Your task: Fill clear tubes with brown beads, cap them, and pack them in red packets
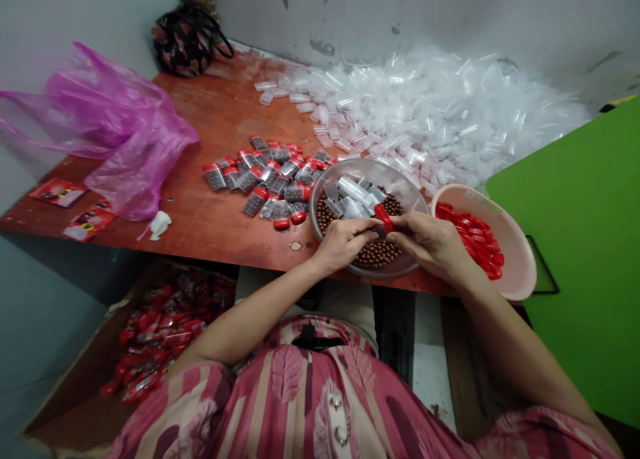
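Above a clear plastic bowl (320, 209) my two hands meet, fingertips pinched together. My left hand (345, 244) is closed on a small container, dark with its contents and mostly hidden by the fingers. My right hand (433, 242) grips a red cap (384, 217) at that container's end; whether it is fully seated I cannot tell. Brown balls (377, 253) fill the bowl, with several empty clear containers (354, 191) lying on them. Right of the bowl, a pale pink basin (517, 272) holds loose red caps (473, 235).
Filled red-capped containers (270, 175) lie left of the bowl on the reddish table (215, 122). Clear empties (425, 112) are heaped along the wall. A pink plastic bag (135, 139) and dark handbag (185, 42) sit left. Below stands a box of red packs (160, 325); a green panel (585, 245) borders the right.
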`<action>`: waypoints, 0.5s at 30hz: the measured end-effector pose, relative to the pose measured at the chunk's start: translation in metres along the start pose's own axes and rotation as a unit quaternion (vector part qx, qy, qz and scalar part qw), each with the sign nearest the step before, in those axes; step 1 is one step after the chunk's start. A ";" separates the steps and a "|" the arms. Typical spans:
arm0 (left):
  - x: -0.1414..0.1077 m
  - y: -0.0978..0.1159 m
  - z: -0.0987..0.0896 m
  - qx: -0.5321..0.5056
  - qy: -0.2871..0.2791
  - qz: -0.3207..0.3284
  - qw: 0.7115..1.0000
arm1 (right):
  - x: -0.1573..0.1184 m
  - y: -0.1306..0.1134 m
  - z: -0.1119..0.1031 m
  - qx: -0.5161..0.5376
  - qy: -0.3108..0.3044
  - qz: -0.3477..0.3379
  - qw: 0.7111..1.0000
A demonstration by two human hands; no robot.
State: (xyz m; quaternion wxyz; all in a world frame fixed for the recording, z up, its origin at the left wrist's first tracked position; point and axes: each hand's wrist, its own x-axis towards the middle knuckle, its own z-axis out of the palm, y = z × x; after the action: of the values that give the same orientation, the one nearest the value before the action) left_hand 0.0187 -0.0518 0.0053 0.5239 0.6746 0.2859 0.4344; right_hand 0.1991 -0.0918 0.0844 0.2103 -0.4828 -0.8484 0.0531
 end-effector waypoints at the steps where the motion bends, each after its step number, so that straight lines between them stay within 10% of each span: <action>1: -0.001 0.000 0.000 0.011 -0.004 0.006 1.000 | -0.001 0.000 0.001 -0.005 -0.004 -0.006 1.000; 15: 0.001 -0.003 -0.001 0.091 -0.074 0.043 0.992 | 0.013 0.008 -0.017 -0.108 -0.120 -0.073 0.984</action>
State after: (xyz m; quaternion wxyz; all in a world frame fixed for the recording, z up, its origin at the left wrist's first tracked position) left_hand 0.0183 -0.0495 0.0031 0.4613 0.7610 0.2556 0.3778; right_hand 0.2061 -0.0786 0.1014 0.0571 -0.4298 -0.9011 0.0032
